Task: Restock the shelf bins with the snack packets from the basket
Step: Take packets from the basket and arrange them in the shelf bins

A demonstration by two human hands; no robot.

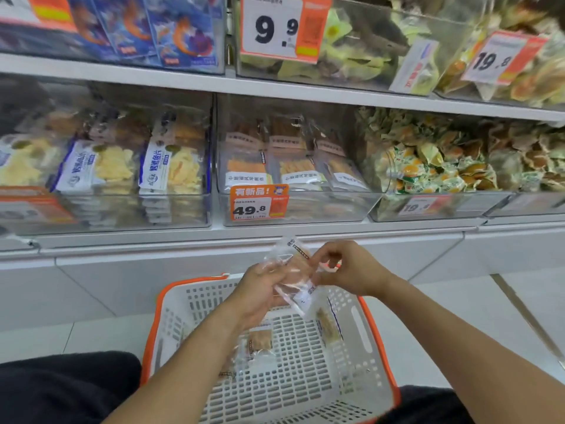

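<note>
Two hands held one clear snack packet above the far rim of the white basket, which sat on the floor between the knees of the person. A few packets more lay on the basket bottom, at about 6 o'clock from the held one. The left hand curled under and around the lower part of the packet, and the right hand pinched its right edge with the fingertips, so both grips were closed on it. The long axis of the packet ran from about 11 o'clock to 5 o'clock, with the printed top end pointing up and away, toward the shelf.

Farther off, at 12 o'clock from the hands, stood the clear bin with the 49.8 price tag; the packets inside it looked similar, standing in rows. I judge that this bin was the goal, well apart and higher than the grip. The right hand seemed slightly nearer to it. The bins with yellow chips at 10 o'clock and green wrapped sweets at 2 o'clock held other goods.
</note>
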